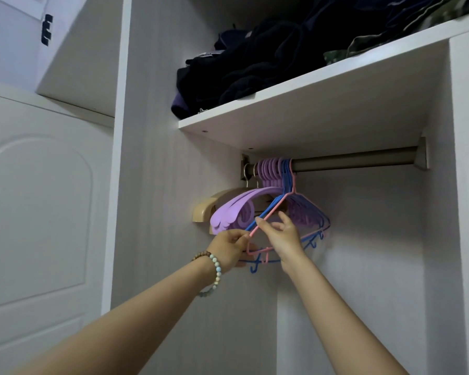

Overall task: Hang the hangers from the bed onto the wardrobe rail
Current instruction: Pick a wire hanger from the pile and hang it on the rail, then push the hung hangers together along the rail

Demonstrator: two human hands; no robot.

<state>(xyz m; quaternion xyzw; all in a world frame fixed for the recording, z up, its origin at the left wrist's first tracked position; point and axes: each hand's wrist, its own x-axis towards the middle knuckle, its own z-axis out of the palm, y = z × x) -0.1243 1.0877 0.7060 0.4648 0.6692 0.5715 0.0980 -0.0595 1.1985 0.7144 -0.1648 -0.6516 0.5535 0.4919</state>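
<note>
Wardrobe rail point(358, 159) runs under the shelf point(309, 109), bare toward three o'clock. Hangers point(272, 171) bunch at its nine o'clock end, with the pink hanger point(271, 213) outermost and already hooked. Left hand point(229, 249) fingers pinch its lower corner; right hand point(282, 236) fingers curl loosely round its arm. It looks like it's being settled, and the next move is a clean release.

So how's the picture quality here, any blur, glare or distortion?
Head view: dim light, no harsh glare; the left hand, right hand and hangers are sharp; the clothes on the shelf are too dark for detail; the wide lens slants the uprights.
</note>
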